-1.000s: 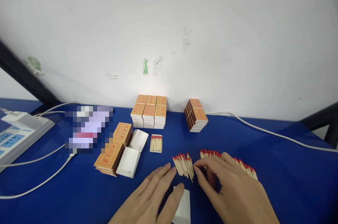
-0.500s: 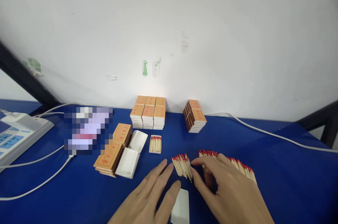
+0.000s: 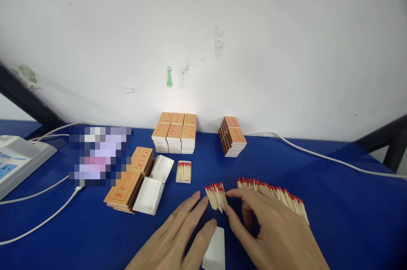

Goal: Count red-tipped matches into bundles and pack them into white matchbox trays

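Small bundle of red-tipped matches (image 3: 216, 196) lies on the blue table (image 3: 333, 219), near its front edge, heads pointing away from the person, between the two hands. Left hand (image 3: 178, 238) rests palm down, fingers extended and slightly apart; its index fingertip sits just beside the bundle's left side, and its thumb touches a white inner tray (image 3: 215, 249) lying below the bundle. Right hand (image 3: 275, 234) rests palm down, index finger and thumb spread apart against the bundle's right side, clamped on nothing; contact cannot be confirmed. Behind the right hand's fingers runs a long row of loose matches (image 3: 280, 196), heads towards the wall. Further out: a tray filled with matches (image 3: 183, 171), empty white trays (image 3: 154, 185) beside flat orange sleeves (image 3: 129, 181), a block of stacked matchboxes (image 3: 175, 132) and a second, smaller stack (image 3: 232, 136) against the white wall (image 3: 254, 28). A power strip (image 3: 19, 157) and white cables (image 3: 318, 156) lie at the table's sides.
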### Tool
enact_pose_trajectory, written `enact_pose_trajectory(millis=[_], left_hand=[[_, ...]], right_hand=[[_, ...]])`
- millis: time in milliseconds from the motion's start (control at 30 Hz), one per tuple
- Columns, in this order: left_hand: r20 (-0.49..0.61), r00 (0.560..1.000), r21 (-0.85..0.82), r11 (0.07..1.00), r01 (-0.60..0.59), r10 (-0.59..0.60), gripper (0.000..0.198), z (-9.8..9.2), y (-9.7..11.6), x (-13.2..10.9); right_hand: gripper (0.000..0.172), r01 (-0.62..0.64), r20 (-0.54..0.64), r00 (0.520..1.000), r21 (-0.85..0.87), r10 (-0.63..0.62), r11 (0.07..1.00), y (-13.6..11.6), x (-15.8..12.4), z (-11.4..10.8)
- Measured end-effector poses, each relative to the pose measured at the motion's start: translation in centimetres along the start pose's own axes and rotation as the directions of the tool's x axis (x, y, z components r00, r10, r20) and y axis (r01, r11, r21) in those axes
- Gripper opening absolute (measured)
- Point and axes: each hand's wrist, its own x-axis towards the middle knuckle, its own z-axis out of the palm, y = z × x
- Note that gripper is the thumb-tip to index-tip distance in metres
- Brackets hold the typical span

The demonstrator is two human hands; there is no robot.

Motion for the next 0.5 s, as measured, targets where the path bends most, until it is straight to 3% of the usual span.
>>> enact_pose_trajectory(millis=[200,400,500], left_hand=[[-0.006,1.000,0.008,1.000,0.017,-0.016,0.058,-0.7,0.0,0.2],[-0.080,0.997,-0.087,0.996,0.019,-0.026,0.044,-1.0,0.1,0.5],[-0.098,0.995,-0.135,0.991,-0.006,-0.007,0.042,-1.2,0.1,0.4]], right_hand=[[0.013,0.002,-0.006,1.000,-0.034,-0.002,0.999,0.1,0.0,-0.2],[0.020,-0.048,-0.093,0.995,-0.103,0.039,0.993,-0.3,0.0,0.0],[0.022,-0.085,-0.067,0.995,-0.162,0.075,0.983,-1.0,0.4,0.3]])
